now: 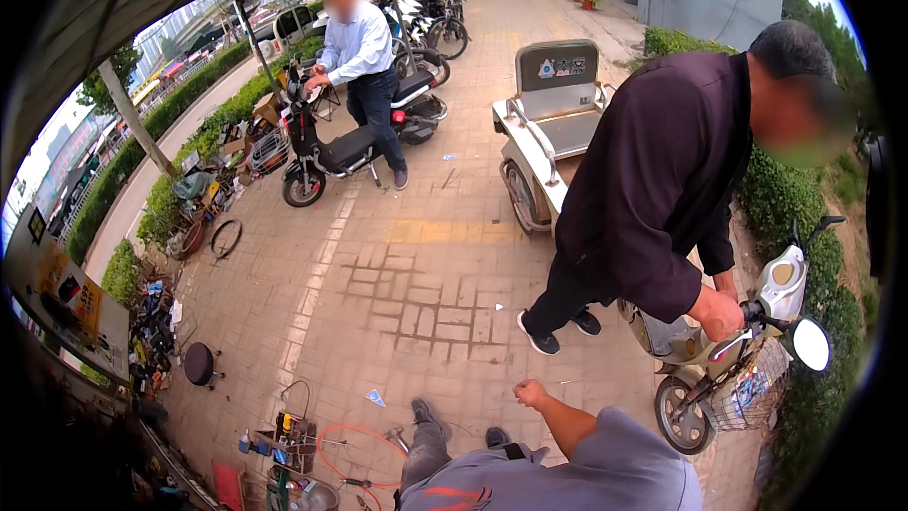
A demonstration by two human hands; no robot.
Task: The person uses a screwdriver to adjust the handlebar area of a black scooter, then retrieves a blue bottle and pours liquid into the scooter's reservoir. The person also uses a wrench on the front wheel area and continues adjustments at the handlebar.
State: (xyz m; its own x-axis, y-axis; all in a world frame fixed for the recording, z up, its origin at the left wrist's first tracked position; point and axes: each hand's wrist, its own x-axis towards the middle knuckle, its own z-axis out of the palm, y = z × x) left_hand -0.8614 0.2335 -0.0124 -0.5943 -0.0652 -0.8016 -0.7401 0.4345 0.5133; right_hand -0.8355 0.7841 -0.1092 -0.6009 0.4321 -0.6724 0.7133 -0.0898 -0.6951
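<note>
Stepping well asks, I think, that I lift my dark laced shoe (pixel 430 412) clear of the looped orange hose (pixel 320 443) and metal-headed hammer (pixel 395 435) lying near it, my right hand (pixel 530 393) relaxed, seemingly empty, my left hand out of view.

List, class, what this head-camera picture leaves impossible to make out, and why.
In the head view:
The person's left hand: out of frame.
The person's bare right hand: too small to tell whether it holds anything.
Grey cloth shirt with red print: cut off by the lower edge.
Grey wire basket: its contents too small behind the wires.
</note>
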